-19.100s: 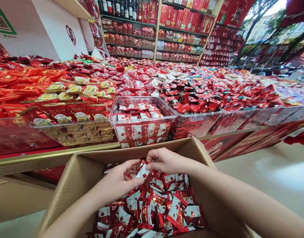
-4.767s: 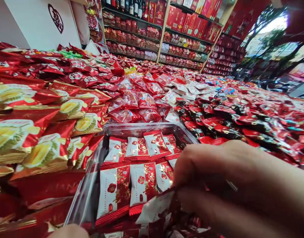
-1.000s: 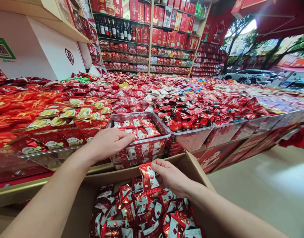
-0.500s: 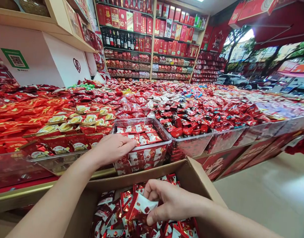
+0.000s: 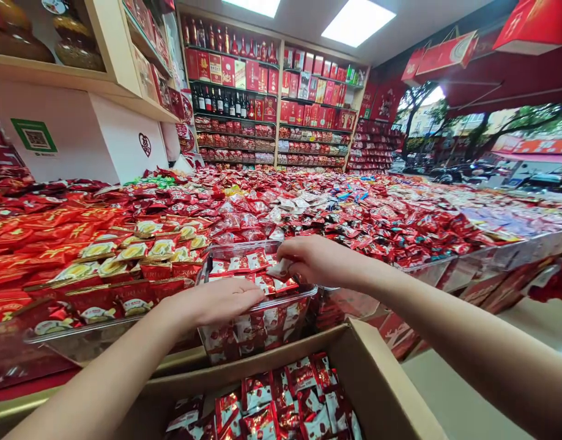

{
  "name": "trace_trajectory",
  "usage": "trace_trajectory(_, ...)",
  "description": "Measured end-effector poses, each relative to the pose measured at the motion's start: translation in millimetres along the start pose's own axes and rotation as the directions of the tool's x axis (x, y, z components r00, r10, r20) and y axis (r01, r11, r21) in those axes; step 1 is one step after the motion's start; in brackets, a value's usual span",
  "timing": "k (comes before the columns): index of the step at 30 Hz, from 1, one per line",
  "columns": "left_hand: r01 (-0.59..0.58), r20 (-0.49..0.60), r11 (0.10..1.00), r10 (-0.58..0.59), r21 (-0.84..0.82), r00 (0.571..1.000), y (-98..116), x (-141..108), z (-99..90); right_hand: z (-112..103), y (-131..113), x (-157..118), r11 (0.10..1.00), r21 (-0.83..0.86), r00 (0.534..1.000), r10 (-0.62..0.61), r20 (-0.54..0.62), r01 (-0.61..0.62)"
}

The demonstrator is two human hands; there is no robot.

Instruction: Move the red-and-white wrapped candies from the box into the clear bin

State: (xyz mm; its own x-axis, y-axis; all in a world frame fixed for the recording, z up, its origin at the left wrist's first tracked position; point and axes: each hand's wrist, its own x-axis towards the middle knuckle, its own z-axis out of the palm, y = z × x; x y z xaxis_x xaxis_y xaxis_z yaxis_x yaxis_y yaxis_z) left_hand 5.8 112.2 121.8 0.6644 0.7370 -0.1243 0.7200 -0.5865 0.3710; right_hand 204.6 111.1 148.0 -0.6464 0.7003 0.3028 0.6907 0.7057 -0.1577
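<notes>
My right hand (image 5: 308, 260) is over the right side of a clear plastic bin (image 5: 310, 294), its fingers pinched on a red-and-white candy packet (image 5: 279, 269). The fingers partly cover that packet. Rows of similar packets (image 5: 238, 264) fill the bin. Stretched out flat, my left hand (image 5: 230, 299) rests at the bin's front edge, its fingertips by the front row. Below the bin stands an open cardboard box (image 5: 377, 360) holding many loose packets (image 5: 260, 421) of the same red-and-white kind.
Durian-labelled packets (image 5: 134, 299) fill the bin on the left. More clear bins (image 5: 446, 269) of wrapped sweets run off to the right. Behind are shelves with bottles (image 5: 225, 101) and red boxes (image 5: 257, 73). A white pillar (image 5: 120, 134) rises at back left.
My right hand has risen from the cardboard box to the clear bin with a packet. My left hand still lies at the bin's front edge. The view has tilted upward.
</notes>
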Motion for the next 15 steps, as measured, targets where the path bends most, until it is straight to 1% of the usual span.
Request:
trace_trajectory(1, -0.007, 0.015, 1.0, 0.007, -0.01, 1.0, -1, 0, 0.6, 3, 1, 6, 1.0, -0.011, 0.998, -0.021, 0.06, 0.021)
trace_trajectory(3, -0.011, 0.038, 1.0, 0.012, -0.024, 0.999, -3, 0, 0.9, 9, 1, 15, 0.999, -0.025, 0.988, -0.022, 0.152, 0.026)
trace_trajectory(8, -0.023, 0.085, 0.998, 0.027, -0.051, 0.996, -5, 0, -0.8, 18, 1, 28, 0.998, -0.003, 0.956, -0.061, 0.286, 0.064)
trace_trajectory(11, -0.026, 0.106, 0.998, 0.031, -0.054, 0.994, -4, 1, -1.2, 22, 0, 31, 0.999, -0.007, 0.945, -0.046, 0.325, 0.051)
trace_trajectory(15, -0.027, 0.108, 0.998, 0.033, -0.059, 0.994, -5, 1, -0.1, 27, -1, 31, 1.0, 0.001, 0.943, -0.023, 0.332, 0.024)
